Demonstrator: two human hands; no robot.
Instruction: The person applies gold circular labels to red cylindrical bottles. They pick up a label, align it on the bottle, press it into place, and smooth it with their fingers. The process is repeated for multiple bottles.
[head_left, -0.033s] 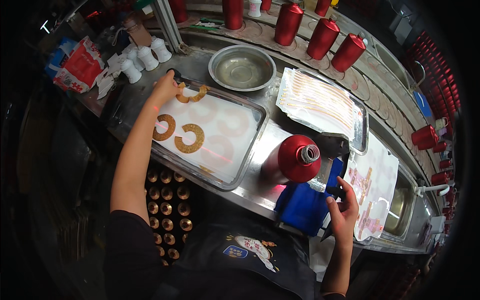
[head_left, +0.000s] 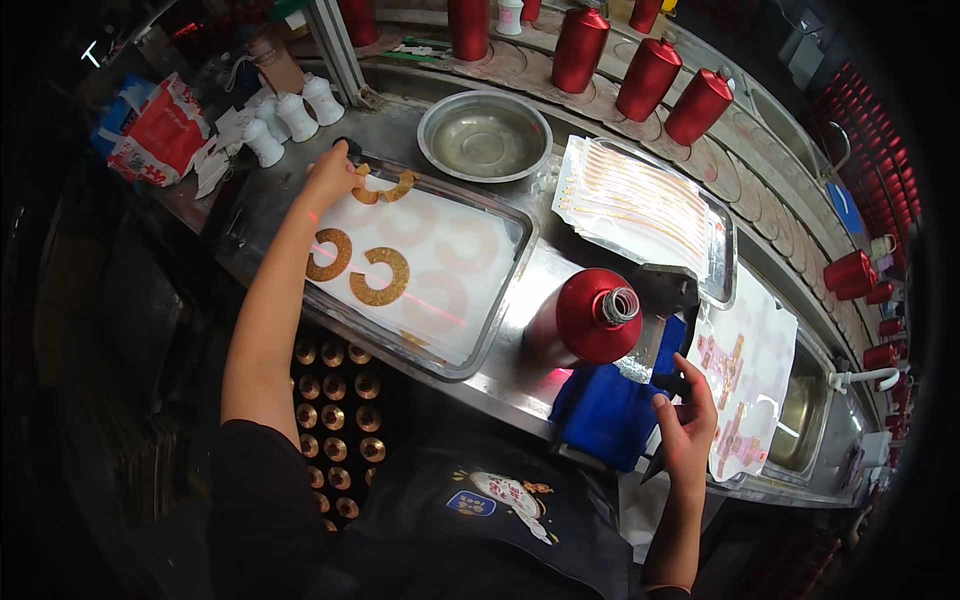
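The left hand (head_left: 328, 182) has a decal (head_left: 397, 189) at its fingertips, whether pinched I cannot tell; the right hand (head_left: 688, 427), fingers parted, has a bottle (head_left: 585, 322) leftward.

Printed characters on black apron (head_left: 490, 545), red-white bag (head_left: 160, 135).

Left head-worn fisheye, looking down from above, near the hands (head_left: 688, 432)

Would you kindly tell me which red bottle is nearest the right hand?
The open-mouthed red bottle by the blue cloth; the other red bottles are farther away.
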